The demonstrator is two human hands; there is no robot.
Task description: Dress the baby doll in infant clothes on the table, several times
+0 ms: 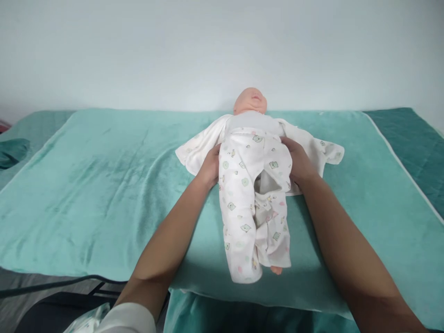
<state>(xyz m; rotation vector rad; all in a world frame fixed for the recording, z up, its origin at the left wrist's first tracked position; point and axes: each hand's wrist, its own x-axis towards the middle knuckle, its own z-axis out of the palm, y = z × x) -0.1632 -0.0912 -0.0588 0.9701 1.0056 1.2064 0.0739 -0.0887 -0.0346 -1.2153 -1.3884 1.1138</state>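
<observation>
Baby doll: a pink, smooth-headed baby doll (250, 99) lies on its back across the middle of a pale-green plush blanket (86, 194), head at the far edge by the white wall (222, 46), legs toward the near edge. Lying this way seems to put its waist within easy reach of both arms.
Trousers: white cotton trousers printed with small green and pink figures (239, 185) cover the doll's legs, waistband high on its pale-grey torso (256, 121). The crotch gapes, apparently by the garment's cut. One pink foot (276, 270) peeps from the leg nearer the blanket's right edge; the other cuff shows none.
Jacket: a white cotton jacket with printed cuffs (204, 143) fans out beneath the doll toward the blanket's left and right edges, perhaps to leave the front uncovered.
Left hand: the bare left hand (211, 166) touches the trousers' left side below the waistband.
Right hand: the bare right hand (300, 162) mirrors it opposite, likely so the pull or support is even.
Grip: on both sides the fingertips vanish behind cloth; I cannot tell whether either is clamped on fabric or merely resting.
</observation>
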